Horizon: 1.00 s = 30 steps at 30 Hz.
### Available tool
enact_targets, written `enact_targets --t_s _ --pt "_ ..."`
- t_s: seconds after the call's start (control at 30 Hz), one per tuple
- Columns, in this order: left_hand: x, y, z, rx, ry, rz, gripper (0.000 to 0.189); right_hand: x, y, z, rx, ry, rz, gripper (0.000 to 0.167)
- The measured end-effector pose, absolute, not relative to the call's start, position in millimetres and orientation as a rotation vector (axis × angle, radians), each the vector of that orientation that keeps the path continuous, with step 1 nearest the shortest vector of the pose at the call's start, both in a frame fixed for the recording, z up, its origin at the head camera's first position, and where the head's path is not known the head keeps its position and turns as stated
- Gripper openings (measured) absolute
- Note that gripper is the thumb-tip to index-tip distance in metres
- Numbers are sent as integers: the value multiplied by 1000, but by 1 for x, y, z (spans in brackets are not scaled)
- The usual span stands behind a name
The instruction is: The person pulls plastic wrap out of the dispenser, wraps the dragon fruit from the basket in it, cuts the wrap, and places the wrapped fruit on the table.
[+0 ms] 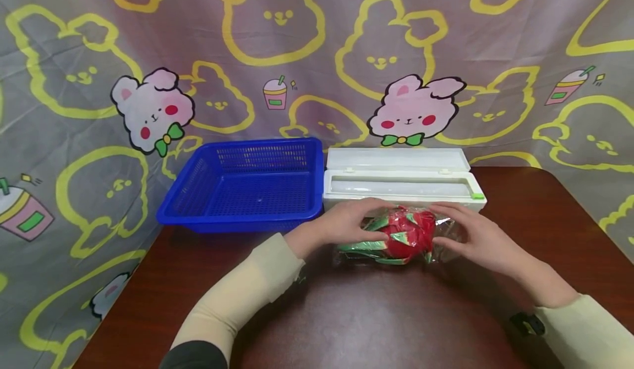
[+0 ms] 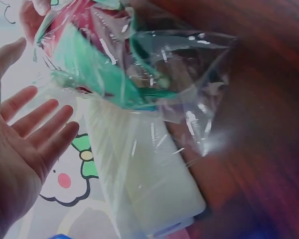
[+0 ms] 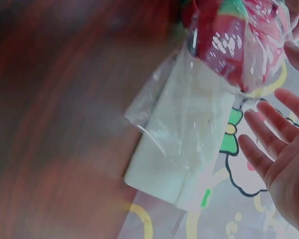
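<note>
A red dragon fruit (image 1: 410,232) with green scales lies on the brown table, wrapped in clear cling film (image 2: 189,94) whose loose ends stick out at both sides. My left hand (image 1: 353,221) is at its left side, fingers spread and loosely bent. On the other side, my right hand (image 1: 479,238) has its palm towards the fruit and its fingers apart. Both wrist views show the fingers relaxed and not curled round anything; whether the tips touch the film is hard to tell. Right behind stands a white cling film box (image 1: 403,197), its lid raised and a roll inside.
A blue plastic basket (image 1: 238,225) stands left of the cling film box. A green slider (image 1: 477,196) sits at the box's right end. Behind the table (image 1: 356,314) hangs a curtain (image 1: 327,44) printed with cartoon rabbits.
</note>
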State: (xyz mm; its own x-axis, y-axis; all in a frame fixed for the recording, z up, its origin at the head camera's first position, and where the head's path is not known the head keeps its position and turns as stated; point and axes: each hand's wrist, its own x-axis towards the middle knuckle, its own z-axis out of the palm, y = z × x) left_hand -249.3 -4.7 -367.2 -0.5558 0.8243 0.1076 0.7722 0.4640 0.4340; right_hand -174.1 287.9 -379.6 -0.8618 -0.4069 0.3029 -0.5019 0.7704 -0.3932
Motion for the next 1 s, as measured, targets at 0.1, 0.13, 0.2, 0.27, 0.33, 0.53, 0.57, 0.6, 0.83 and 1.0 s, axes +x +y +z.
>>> enact_targets --t_s 0.1,0.13,0.2,0.27,0.33,0.53,0.57,0.6,0.83,1.0 --pt "-250 -4 -362 1411 2619 652 62 -176 293 -374 703 -2728 661 70" --pt "-251 -4 -359 1415 2635 646 60 -177 296 -372 699 -2708 643 69" --pt "-253 -4 -352 1410 2670 633 57 -179 302 -369 675 -2679 620 68" --pt "-255 -2 -345 1422 2699 631 55 -182 311 -367 637 -2651 606 69" --pt "-258 1 -339 1437 2713 624 53 -185 320 -364 603 -2622 600 68" --pt "-268 25 -331 1434 2703 628 48 -194 349 -367 464 -2589 636 62" --pt "-270 30 -330 1435 2696 630 48 -195 353 -368 429 -2599 652 60" --pt "-271 35 -330 1429 2688 636 47 -196 357 -371 392 -2615 666 58" --pt "-287 77 -323 1472 2636 528 40 -202 379 -386 215 -2741 772 58" --pt "-299 113 -317 1532 2596 402 33 -208 389 -398 152 -2781 876 63"
